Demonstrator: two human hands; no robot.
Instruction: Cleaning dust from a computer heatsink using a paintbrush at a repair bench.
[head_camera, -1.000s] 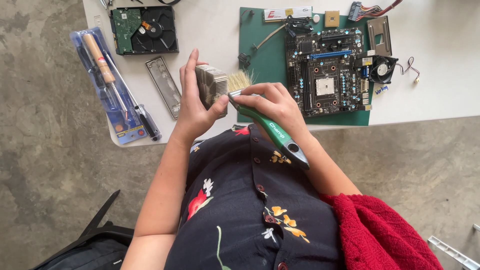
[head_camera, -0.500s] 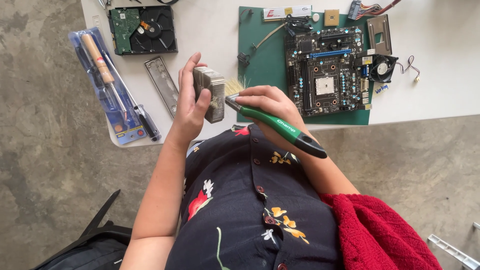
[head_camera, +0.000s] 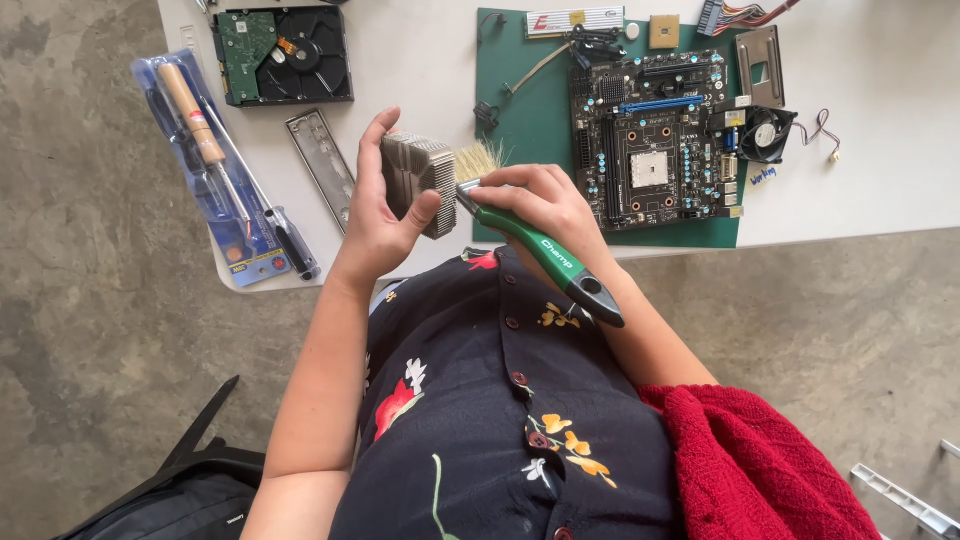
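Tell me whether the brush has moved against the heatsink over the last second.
Yes. The brush in the right hand dipped toward the person, bristles hidden behind the heatsink, then returned up, bristles showing over the green mat again.

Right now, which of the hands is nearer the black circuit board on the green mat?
Right. The right hand, holding the green-handled brush, sits beside the black circuit board; the left hand is farther off.

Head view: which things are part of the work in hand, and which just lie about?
In use: finned metal heatsink in left hand; green-handled brush in right hand.

Lying about: motherboard, hard drive, small fan, packaged screwdrivers, metal backplate.
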